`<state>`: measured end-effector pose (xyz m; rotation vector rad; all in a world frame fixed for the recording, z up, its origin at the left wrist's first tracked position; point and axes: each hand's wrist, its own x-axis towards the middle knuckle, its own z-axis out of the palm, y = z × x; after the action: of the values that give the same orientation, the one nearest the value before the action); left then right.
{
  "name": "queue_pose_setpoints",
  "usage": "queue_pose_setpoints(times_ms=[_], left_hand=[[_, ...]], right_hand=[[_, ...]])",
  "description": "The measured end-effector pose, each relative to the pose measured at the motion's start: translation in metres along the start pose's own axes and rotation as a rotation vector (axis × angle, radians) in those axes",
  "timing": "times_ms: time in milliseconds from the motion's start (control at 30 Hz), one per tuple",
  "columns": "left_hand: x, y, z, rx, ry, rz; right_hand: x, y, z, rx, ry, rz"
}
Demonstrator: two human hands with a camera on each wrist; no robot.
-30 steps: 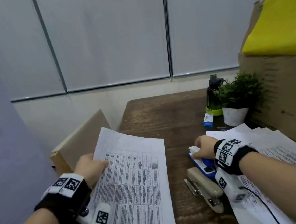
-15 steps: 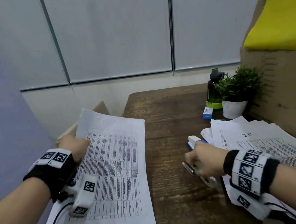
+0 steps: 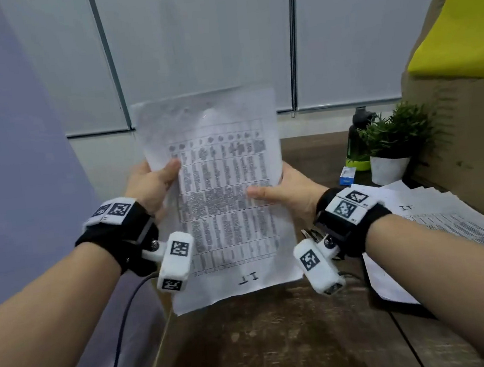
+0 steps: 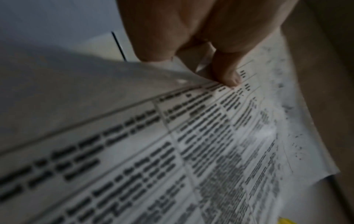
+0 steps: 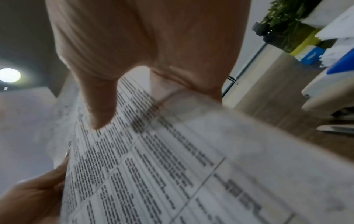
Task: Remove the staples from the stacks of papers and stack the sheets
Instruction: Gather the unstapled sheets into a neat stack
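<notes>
So right now the person has one stapled set of white printed sheets with a dense table on them (image 3: pixel 224 197) lifted up off the dark wooden desk (image 3: pixel 281 343), held almost upright in front of them. The left hand (image 3: pixel 152 183) pinches the set's left edge, thumb on the printed face and fingers hidden behind; the wrist view shows that thumb (image 4: pixel 228 75) pressing down right at the edge. The right hand (image 3: pixel 288 192) does the same on the opposite edge, thumb flat across the print. Both grips are closed on the paper, nothing else in either hand.

Progress-wise, I'd say we're early to middle. Off to the right of the right grip there's a fanned, messy pile of more white printed sheets (image 3: pixel 436 222) on the desk, and I can't tell whether those are already de-stapled or still waiting. Just below the right wrist there's a bit of metal tool (image 3: pixel 310 233), probably the staple remover, lying untouched. I can't spot the staple on the held set at all, too blurry. My guess is this set still needs its staple pulled and its pages laid down, so the stacking is mostly ahead.
</notes>
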<state>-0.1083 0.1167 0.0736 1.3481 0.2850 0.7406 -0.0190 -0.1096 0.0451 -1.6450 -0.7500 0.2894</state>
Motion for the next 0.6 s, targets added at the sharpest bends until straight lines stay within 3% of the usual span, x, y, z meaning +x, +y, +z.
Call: queue_pose_setpoints(times_ms=[33,100,167,200,267,333,400,500,600], left_hand=[[-0.002,0.002,0.009,-0.013,-0.039,0.028],[-0.007,-0.001,0.023,0.076,-0.049,0.087],[-0.013,-0.019,0.029,0.335,-0.117,0.071],[-0.015,-0.032,0.028,0.594,-0.211,0.091],[-0.021,-0.061,0.024,1.179,-0.526,0.109],[-0.031,-0.084,0.019,1.538,-0.798,0.008],[-0.037,-0.099,0.014,1.689,-0.93,-0.096],[-0.041,-0.105,0.014,1.822,-1.019,-0.183],[-0.054,-0.104,0.027,1.918,-1.127,-0.232]], right_hand=[[-0.001,-0.004,-0.003,0.039,0.042,-0.024],[-0.002,-0.006,-0.02,0.008,0.29,-0.034],[-0.004,0.003,-0.06,-0.028,0.567,-0.04],[-0.005,0.008,-0.08,-0.031,0.692,-0.036],[-0.026,0.002,-0.11,-0.051,0.877,-0.021],[-0.05,0.002,-0.139,-0.084,1.019,0.012],[-0.073,0.008,-0.162,-0.098,1.081,-0.014],[-0.091,0.028,-0.188,-0.128,1.178,-0.081],[-0.102,0.015,-0.181,-0.097,1.156,-0.032]])
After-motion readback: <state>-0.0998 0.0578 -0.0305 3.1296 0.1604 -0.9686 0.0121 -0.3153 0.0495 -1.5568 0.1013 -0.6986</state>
